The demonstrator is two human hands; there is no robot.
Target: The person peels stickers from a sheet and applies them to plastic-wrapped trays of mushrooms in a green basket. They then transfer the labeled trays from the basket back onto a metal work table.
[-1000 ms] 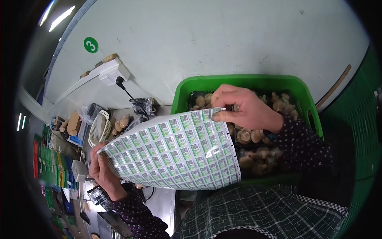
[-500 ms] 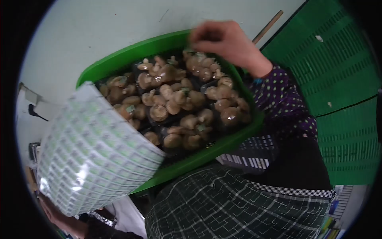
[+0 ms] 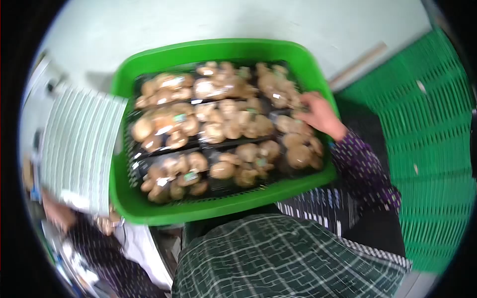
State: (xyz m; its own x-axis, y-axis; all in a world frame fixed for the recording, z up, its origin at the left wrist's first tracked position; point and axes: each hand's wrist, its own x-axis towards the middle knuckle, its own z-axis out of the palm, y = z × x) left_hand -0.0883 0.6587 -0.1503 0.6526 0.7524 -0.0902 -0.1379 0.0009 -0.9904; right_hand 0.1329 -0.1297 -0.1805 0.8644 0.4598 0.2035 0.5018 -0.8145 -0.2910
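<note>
My left hand grips the lower edge of a sheet of printed labels, which curves up beside the tub's left wall. My right hand reaches over the right side of the green tub. Its bent fingers touch the wrapped mushroom packs there, close to the upper right pack and the right-hand pack. Blur hides what lies between those fingertips. Several black trays of brown mushrooms under clear film fill the tub. Small green labels show on some, such as the lower left pack.
Green slatted crates stand at the right. A wooden stick leans near the pale wall. Below the tub's right corner is a dark slotted crate. More mushrooms show at the lower left, by a white surface.
My right hand has come down from above the tub's far edge to the packs at the right. The label sheet has swung left off the tub, uncovering the left packs. The view has turned.
</note>
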